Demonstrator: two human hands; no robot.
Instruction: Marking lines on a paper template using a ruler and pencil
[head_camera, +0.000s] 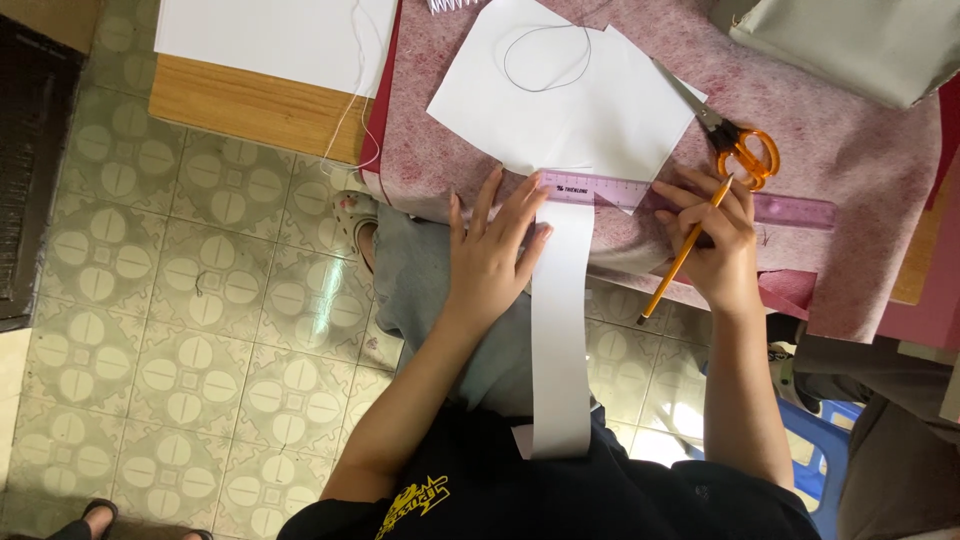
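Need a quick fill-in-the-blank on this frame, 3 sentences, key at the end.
1. The right hand holds a ____ with its tip at the purple ruler.
2. The left hand presses flat on a long white ____ strip.
3. The scissors on the pink cloth have ____ handles.

Missing words: pencil; paper; orange

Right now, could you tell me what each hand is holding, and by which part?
The right hand grips a yellow pencil near its upper end, beside the purple ruler. The left hand holds nothing; it presses flat on the white paper strip.
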